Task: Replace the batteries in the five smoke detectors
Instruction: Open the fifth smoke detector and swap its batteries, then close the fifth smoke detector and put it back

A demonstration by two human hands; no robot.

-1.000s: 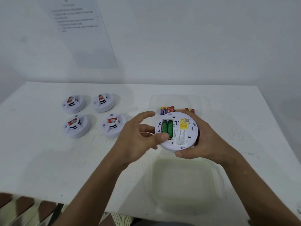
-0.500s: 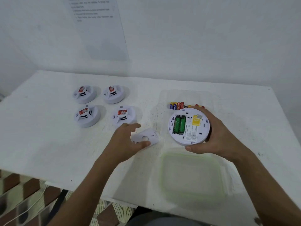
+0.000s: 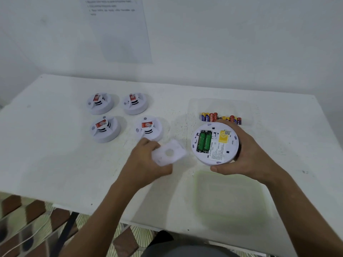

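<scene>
Head view: right hand (image 3: pixel 246 154) grips the upturned detector (image 3: pixel 215 143); left hand (image 3: pixel 146 164) pinches the cover (image 3: pixel 168 152). Advice: park cover nearby, then lever green cells (image 3: pixel 204 140) out.

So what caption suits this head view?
Right hand holds opened smoke detector; left hand holds its cover.

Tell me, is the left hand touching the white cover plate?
Touching. The head view shows the left hand holding the white cover plate, with its fingers along the plate's left edge.
</scene>
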